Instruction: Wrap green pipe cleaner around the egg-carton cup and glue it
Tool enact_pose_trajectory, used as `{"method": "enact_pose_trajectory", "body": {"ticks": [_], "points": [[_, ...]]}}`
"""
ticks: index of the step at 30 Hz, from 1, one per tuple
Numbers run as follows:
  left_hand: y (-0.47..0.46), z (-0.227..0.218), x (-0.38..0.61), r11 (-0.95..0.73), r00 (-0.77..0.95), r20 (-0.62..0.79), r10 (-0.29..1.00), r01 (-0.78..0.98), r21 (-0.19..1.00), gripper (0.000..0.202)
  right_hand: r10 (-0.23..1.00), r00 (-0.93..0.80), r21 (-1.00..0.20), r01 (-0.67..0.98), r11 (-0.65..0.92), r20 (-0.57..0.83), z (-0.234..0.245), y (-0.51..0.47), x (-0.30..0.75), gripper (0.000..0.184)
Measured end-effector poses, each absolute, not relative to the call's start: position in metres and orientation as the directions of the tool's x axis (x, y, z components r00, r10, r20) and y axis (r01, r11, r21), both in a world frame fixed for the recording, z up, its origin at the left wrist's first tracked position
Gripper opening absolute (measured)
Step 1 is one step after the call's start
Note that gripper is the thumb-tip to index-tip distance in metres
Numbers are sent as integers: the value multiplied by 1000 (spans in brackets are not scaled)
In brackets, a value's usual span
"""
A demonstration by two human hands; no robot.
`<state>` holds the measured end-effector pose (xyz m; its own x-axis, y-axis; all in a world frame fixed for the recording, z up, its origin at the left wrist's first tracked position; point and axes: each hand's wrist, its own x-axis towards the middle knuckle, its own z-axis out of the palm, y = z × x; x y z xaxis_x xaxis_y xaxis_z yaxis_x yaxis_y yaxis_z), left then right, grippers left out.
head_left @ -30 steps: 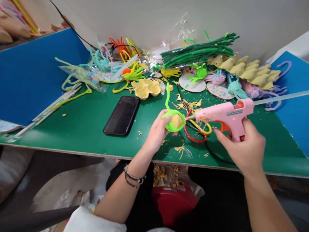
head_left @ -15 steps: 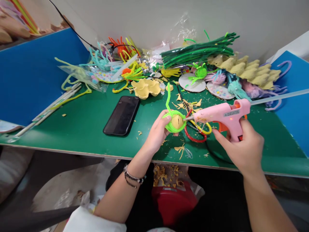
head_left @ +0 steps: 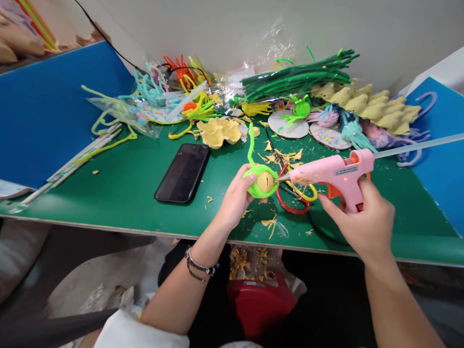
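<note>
A craft workstation: a green table (head_left: 119,193) between blue dividers (head_left: 47,111), heaped with pipe cleaners (head_left: 297,77), egg-carton pieces (head_left: 366,104) and cardboard scraps (head_left: 275,157).

A green counter (head_left: 108,193) stands against a plain pale wall (head_left: 224,24), with blue panels (head_left: 47,106) on both sides under even light.

Bright, even light — warped edges

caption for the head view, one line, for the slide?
Left hand holds a cardboard cup wrapped in green pipe cleaner; right hand aims a pink glue gun at it.
</note>
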<state>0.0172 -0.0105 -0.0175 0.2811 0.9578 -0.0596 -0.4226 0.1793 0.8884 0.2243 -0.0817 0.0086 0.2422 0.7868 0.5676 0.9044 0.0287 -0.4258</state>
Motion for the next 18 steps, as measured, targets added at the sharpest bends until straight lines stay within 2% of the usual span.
{"method": "enact_pose_trajectory", "body": {"ticks": [5,8,18], "points": [[-10,-17,17,192,290,-70,955,-419,887,36,782,327,-562,826,36,531,11,-82,223,33],[-10,-17,18,200,289,-81,954,-412,889,37,786,353,-602,798,30,507,11,-81,224,34],[-11,-14,18,224,307,-89,948,-438,871,36,790,280,-528,847,65,545,6,-79,227,34]]}}
